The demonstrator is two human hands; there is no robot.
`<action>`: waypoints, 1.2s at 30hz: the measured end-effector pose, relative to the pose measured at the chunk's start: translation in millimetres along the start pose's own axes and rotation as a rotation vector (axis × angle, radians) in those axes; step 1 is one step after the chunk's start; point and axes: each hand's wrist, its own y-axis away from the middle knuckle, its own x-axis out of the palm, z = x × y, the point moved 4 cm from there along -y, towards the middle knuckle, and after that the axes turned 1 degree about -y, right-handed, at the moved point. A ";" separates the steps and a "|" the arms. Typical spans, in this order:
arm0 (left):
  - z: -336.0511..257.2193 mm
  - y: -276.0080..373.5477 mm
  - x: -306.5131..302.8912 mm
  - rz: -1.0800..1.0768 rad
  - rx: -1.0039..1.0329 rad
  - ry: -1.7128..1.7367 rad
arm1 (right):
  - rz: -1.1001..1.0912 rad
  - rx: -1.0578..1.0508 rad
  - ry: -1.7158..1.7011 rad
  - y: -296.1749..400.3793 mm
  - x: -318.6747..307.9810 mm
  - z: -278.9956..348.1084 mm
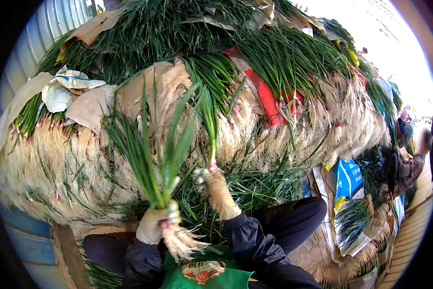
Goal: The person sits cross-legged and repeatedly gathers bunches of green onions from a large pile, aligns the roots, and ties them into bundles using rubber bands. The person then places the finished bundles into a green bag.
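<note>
My left hand, in a pale work glove, is closed around a small bunch of green onions. Their long leaves fan upward, slightly blurred, and the pinkish bases and pale stringy roots stick out below my fingers toward my lap. In my right hand, also gloved, is a green onion gripped near its reddish base, its leaves rising toward the pile. Its roots are hidden by the glove. Behind both hands a large heap of green onions shows rows of pale roots facing me.
Tan sacking, a white plastic sack and a red sack lie among the heap. Loose leaves lie beyond my knees. At right are a blue printed bag and another person. Corrugated metal borders the left.
</note>
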 end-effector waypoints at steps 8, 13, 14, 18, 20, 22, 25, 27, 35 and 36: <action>-31.9 50.6 -6.6 -0.181 0.223 -0.274 | 0.028 -0.178 0.563 48.7 -27.4 28.0; 12.2 -15.1 11.0 -0.324 -0.054 -0.441 | 0.149 -0.473 1.097 86.1 -8.7 -1.4; 17.7 -23.9 11.1 -0.304 -0.074 -0.515 | 0.157 -0.550 1.244 91.8 -7.7 -9.7; 37.5 -37.0 -8.6 -0.337 0.069 -0.374 | 0.458 -0.435 1.408 92.7 -29.7 -20.8; 35.3 -33.6 -8.6 -0.377 0.140 -0.291 | 0.479 -0.160 1.401 60.7 -113.4 -51.2; 34.2 -32.5 -15.2 -0.345 0.208 -0.224 | 0.072 -0.208 1.955 40.8 -142.6 -41.9; 37.9 -23.0 -9.8 -0.375 0.187 -0.218 | -0.086 0.049 0.571 46.4 -94.4 6.9; 45.4 -23.7 -13.6 -0.398 0.159 -0.271 | 0.011 0.042 0.279 46.7 -29.6 23.5; 45.9 -19.0 -22.6 -0.583 0.075 -0.506 | -0.015 0.040 -0.387 13.5 27.4 -20.0; 46.2 -19.2 -25.4 -0.615 0.084 -0.509 | -0.128 0.096 -0.441 15.8 25.3 -26.6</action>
